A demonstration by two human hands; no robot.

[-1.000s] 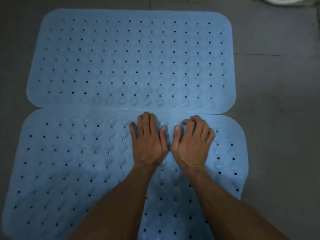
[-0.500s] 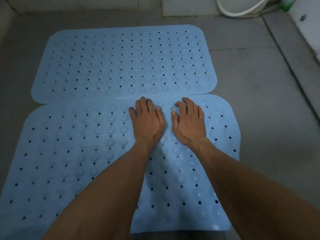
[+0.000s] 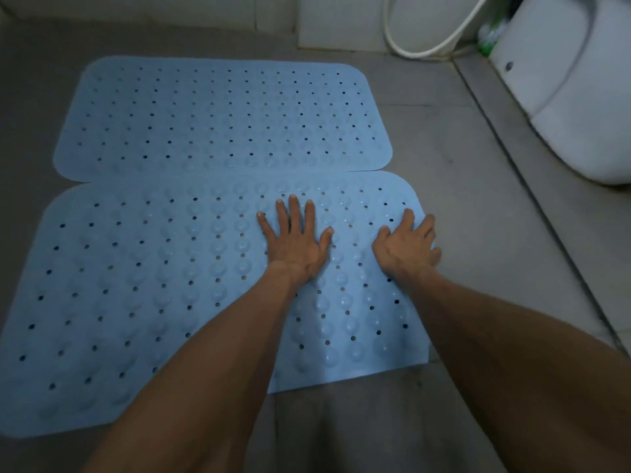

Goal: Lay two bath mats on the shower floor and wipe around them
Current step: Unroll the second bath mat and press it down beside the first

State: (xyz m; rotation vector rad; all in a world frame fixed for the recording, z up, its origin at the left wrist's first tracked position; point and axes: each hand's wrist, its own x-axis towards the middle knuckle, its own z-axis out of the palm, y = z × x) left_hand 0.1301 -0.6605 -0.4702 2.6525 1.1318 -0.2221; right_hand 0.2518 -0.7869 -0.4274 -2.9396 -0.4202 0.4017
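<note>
Two light blue bath mats with rows of holes and bumps lie flat on the grey shower floor. The far mat sits behind the near mat, and their long edges overlap slightly. My left hand rests palm down on the near mat with fingers spread. My right hand presses flat at the near mat's right edge, its fingers reaching the rim. Neither hand holds anything.
A white toilet base stands at the right behind a raised floor strip. A white hose loops against the back wall, with a green item beside it. Bare grey floor lies right of the mats.
Both hands slid right across the near mat and moved apart; the right hand now reaches the mat's right edge. The view pulled back, showing the toilet.
</note>
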